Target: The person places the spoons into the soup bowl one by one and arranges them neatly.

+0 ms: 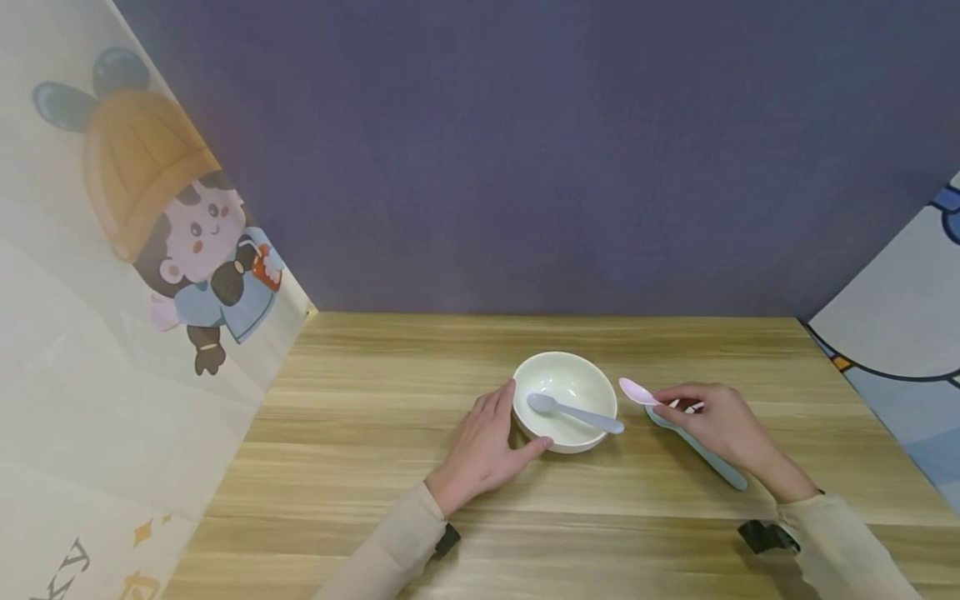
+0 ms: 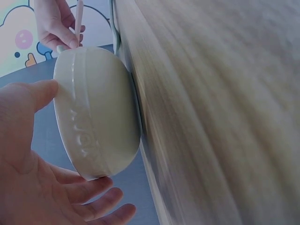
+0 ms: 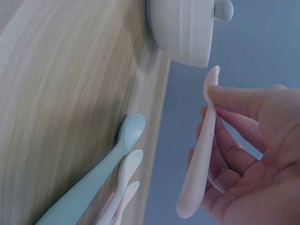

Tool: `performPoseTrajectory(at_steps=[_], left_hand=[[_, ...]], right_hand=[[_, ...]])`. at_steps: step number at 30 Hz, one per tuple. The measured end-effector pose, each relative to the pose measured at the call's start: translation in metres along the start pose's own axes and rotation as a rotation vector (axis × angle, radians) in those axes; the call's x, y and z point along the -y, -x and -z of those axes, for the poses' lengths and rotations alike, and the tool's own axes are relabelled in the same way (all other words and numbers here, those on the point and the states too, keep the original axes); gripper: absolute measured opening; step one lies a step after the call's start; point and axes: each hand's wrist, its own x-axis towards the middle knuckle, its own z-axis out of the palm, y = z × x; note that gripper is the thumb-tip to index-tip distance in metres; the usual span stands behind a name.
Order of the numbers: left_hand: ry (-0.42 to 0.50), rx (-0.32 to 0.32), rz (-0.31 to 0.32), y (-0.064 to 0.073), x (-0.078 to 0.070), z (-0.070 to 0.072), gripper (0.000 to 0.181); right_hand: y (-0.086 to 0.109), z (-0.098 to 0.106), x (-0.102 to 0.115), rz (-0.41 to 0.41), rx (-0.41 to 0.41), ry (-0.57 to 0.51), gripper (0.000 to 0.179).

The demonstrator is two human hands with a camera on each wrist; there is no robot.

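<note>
One lavender spoon (image 1: 581, 414): in the head view it lies in the white bowl (image 1: 577, 382), head toward 9 o'clock, handle over the rim at 4; I see nothing else inside.
Left hand (image 1: 483, 443): around the bowl from 9 to 6 o'clock, thumb and fingers spread wide, holding it on the table (image 1: 360, 467).
Right hand (image 1: 723, 427): outside the bowl at 3 o'clock, pinching a pink spoon (image 1: 636, 392), which is not in yet.
Teal spoon (image 1: 708, 454): on the table at the bowl's 4 o'clock, partly under my right hand.
Bowl wall: in the left wrist view my thumb touches the rim and my fingers reach the opposite side; the inside is hidden.
Pink spoon's neck: in the right wrist view my thumb and fingers close on it, handle toward 7 o'clock, bowl at 12.
Spoons left out: at 7 o'clock, the teal one, a whitish spoon (image 3: 125, 171) and a pinkish spoon (image 3: 125, 198); I judge this early work.
</note>
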Motion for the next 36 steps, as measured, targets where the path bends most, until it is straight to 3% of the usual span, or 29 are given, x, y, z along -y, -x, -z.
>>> performPoseTrajectory(at_steps=[36], left_hand=[[-0.006, -0.008, -0.003, -0.001, 0.0, -0.001, 0.105]], right_hand=[[-0.014, -0.008, 0.023, 0.061, 0.047, -0.068, 0.017]])
